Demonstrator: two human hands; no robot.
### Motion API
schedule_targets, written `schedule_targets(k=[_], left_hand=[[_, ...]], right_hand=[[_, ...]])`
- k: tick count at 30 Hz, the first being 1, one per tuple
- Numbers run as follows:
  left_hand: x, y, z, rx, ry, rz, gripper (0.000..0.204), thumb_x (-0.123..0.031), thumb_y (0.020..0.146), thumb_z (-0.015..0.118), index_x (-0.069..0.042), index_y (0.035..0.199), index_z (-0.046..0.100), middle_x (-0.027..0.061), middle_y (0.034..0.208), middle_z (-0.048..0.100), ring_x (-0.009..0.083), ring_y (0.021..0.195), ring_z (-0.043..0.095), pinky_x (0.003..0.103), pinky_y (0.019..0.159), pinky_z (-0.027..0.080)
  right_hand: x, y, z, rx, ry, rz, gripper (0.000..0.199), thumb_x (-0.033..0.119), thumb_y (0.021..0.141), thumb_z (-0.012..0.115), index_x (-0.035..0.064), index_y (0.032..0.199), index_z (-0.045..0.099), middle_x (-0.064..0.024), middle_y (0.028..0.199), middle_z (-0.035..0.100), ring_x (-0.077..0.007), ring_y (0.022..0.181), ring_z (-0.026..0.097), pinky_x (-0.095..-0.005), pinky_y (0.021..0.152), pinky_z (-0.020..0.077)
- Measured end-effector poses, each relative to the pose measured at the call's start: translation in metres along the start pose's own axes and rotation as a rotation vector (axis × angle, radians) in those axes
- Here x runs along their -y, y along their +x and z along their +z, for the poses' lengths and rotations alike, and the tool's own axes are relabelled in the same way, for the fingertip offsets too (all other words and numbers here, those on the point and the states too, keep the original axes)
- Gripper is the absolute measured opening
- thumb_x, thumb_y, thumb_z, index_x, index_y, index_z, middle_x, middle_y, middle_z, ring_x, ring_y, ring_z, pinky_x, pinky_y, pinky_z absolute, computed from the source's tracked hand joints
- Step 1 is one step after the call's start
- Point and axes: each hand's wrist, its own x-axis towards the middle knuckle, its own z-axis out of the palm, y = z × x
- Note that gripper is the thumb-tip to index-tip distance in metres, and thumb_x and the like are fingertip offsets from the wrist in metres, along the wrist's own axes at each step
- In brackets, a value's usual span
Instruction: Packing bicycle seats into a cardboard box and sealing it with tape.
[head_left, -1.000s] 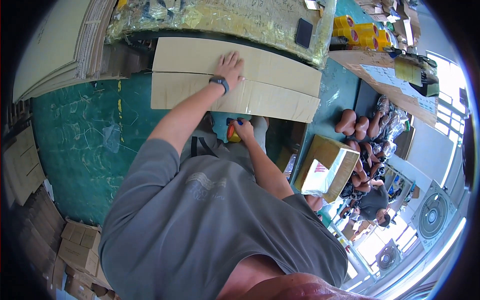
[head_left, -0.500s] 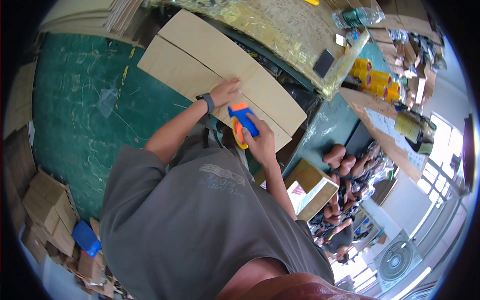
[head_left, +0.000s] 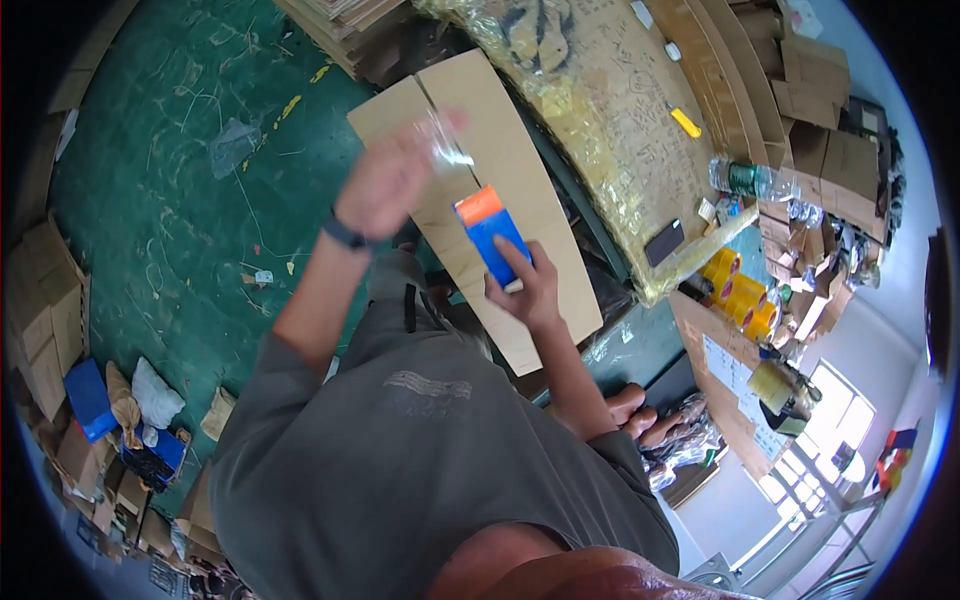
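Observation:
A long cardboard carton [head_left: 530,150] lies in front of me, its flaps meeting along a seam. In my right hand [head_left: 532,288] is a blue and orange tape dispenser [head_left: 490,235], held over the carton with the orange end pointing away from me. My left hand [head_left: 385,185], with a dark band at the wrist, is raised above the carton's left side and smeared by motion. A shiny strip of clear tape [head_left: 452,150] shows by its fingertips, over the seam. Whether the fingers pinch the strip cannot be made out.
Beyond the carton stands a film-wrapped workbench [head_left: 620,140] with a phone [head_left: 664,242], a yellow cutter [head_left: 686,122] and a plastic bottle [head_left: 750,180]. Yellow tape rolls [head_left: 740,295] are stacked at right. Flat cardboard [head_left: 345,25] is piled at the far left; green floor [head_left: 200,230] lies left.
My left hand has lifted off the carton and moved left, with clear tape now showing by it. The dispenser has turned and stays in my right hand. The whole view has shifted.

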Motion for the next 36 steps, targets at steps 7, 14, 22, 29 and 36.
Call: schedule_targets(k=[7, 14, 22, 29, 36], left_hand=[[0.025, 0.233, -0.264, -0.277, 0.352, -0.07, 0.039, -0.01, 0.11, 0.069, -0.002, 0.148, 0.069, 0.0095, 0.151, 0.073, 0.018, 0.145, 0.063, 0.032, 0.122, 0.044], [0.086, 0.282, -0.438, -0.13, 1.197, -0.455, 0.043, -0.028, 0.107, 0.074, -0.012, 0.147, 0.073, 0.0066, 0.144, 0.076, 0.0228, 0.134, 0.07, 0.038, 0.116, 0.051], [0.148, 0.295, -0.2, -0.094, 1.903, -0.413, 0.108, -0.087, 0.105, 0.025, 0.003, 0.14, 0.071, 0.0342, 0.139, 0.071, 0.0495, 0.137, 0.065, 0.056, 0.116, 0.05], [0.304, 0.147, -0.102, -0.151, 2.452, 0.297, 0.093, -0.066, 0.107, 0.053, 0.001, 0.171, 0.037, 0.0242, 0.179, 0.035, 0.0392, 0.168, 0.029, 0.069, 0.133, 0.021], [0.549, -0.043, 0.092, 0.31, 2.204, 0.065, 0.093, -0.061, 0.105, 0.059, 0.0, 0.172, 0.037, 0.0209, 0.182, 0.031, 0.037, 0.171, 0.022, 0.063, 0.137, 0.015]], right_hand=[[-0.085, 0.145, 0.102, 0.234, -0.211, 0.221, 0.049, 0.03, 0.09, 0.082, 0.013, 0.135, 0.077, -0.0216, 0.096, 0.07, -0.0426, 0.084, 0.074, -0.0519, 0.076, 0.0619], [-0.09, 0.184, 0.143, 0.35, -0.296, 0.385, 0.038, 0.038, 0.091, 0.077, 0.0099, 0.117, 0.081, -0.0229, 0.104, 0.076, -0.0425, 0.097, 0.078, -0.0521, 0.086, 0.065], [-0.15, 0.143, 0.112, 0.334, -0.274, 0.662, 0.04, 0.043, 0.09, 0.077, 0.0158, 0.12, 0.083, -0.0226, 0.103, 0.078, -0.0433, 0.095, 0.077, -0.0533, 0.088, 0.0641], [-0.152, -0.125, -0.019, 0.156, -0.103, 0.474, 0.051, 0.037, 0.089, 0.083, 0.024, 0.138, 0.076, -0.0176, 0.101, 0.07, -0.041, 0.087, 0.075, -0.0515, 0.081, 0.0642], [-0.173, -0.406, -0.181, 0.373, -0.217, 0.665, 0.05, 0.03, 0.088, 0.086, 0.0217, 0.137, 0.076, -0.0134, 0.104, 0.067, -0.038, 0.091, 0.075, -0.0491, 0.08, 0.0633]])
